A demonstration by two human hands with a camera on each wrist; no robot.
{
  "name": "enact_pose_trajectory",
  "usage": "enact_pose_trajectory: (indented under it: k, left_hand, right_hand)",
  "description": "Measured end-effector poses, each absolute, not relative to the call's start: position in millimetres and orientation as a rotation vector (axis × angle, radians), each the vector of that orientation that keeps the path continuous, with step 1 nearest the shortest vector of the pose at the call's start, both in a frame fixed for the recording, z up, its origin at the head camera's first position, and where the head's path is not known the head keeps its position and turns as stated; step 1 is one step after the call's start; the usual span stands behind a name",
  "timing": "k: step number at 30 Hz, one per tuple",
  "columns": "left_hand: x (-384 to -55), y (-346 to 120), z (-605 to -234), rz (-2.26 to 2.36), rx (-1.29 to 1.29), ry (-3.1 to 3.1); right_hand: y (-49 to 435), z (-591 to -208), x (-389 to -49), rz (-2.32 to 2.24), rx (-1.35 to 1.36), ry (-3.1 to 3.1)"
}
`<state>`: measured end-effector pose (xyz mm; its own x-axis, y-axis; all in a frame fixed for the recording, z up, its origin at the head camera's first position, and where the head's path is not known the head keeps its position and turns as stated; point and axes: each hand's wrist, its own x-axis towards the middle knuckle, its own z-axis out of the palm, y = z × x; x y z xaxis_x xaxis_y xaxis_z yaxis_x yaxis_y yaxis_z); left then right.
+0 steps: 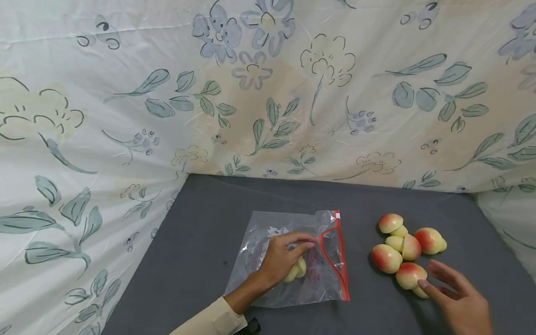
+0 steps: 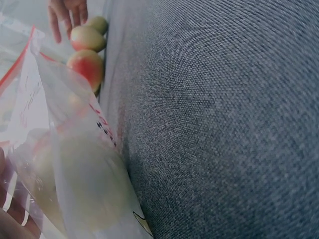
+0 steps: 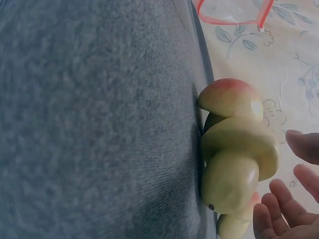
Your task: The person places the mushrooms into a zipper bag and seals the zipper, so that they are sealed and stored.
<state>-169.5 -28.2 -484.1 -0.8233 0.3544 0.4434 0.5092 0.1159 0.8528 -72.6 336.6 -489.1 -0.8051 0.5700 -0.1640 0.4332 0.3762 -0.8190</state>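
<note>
Looking down at the dark table (image 1: pixel 201 242), we see a bunch of toy mushrooms (image 1: pixel 427 239) with red and yellow tops, and we count 5 tops. The right hand (image 1: pixel 460 291) is just beside the bunch, at its right side. Its thumb and fingers are spread wide with a gap between them, and it holds nothing. The nearest mushroom (image 1: pixel 408 276) lies to the left of that hand, just past the thumb tip. We can't be sure if the thumb touches it or is only in front of it.

What matters most for the grip is how this mushroom lies. It is on its side, with its fat top away from us and its stem (image 1: pixel 420 292) pointing back toward us and a little to the right, so its long way runs past the thumb. The right hand is much nearer to it than the left hand (image 1: pixel 278 258).

The left hand pinches the top sheet of a clear bag (image 1: pixel 259 232) near its red edge (image 1: pixel 344 270). The bag's mouth gapes toward the bunch, and at least 1 pale toy (image 1: pixel 299 269) shows inside, partly under the left hand
</note>
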Motion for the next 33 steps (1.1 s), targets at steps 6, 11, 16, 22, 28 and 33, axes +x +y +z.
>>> enact_pose_trajectory:
  k: [6,11,16,22,28,33]
  left_hand:
    - [-169.0,-28.4,-483.6,-1.794,-0.888,-2.242]
    - [-168.8,-28.0,-482.8,-1.803,-0.883,-2.239]
    - [-169.3,-27.6,-484.2,-1.785,-0.887,-2.232]
    - [-169.4,-28.0,-485.2,-1.795,-0.874,-2.255]
    - [-169.4,-28.5,-485.0,-1.818,-0.862,-2.272]
    - [-169.7,-28.6,-486.2,-1.81,-0.871,-2.262]
  right_hand:
    - [343.6,-494.6,-73.0,1.408,-0.884,-2.577]
    - [345.4,-498.1,-74.0,1.464,-0.866,-2.562]
    - [349.4,-501.2,-75.7,1.474,-0.856,-2.649]
    - [355.9,-510.1,-75.0,1.418,-0.762,-2.788]
    - [359.1,-516.5,-75.0,1.299,-0.613,-2.837]
    - [359.5,-518.1,-76.0,1.307,-0.622,-2.863]
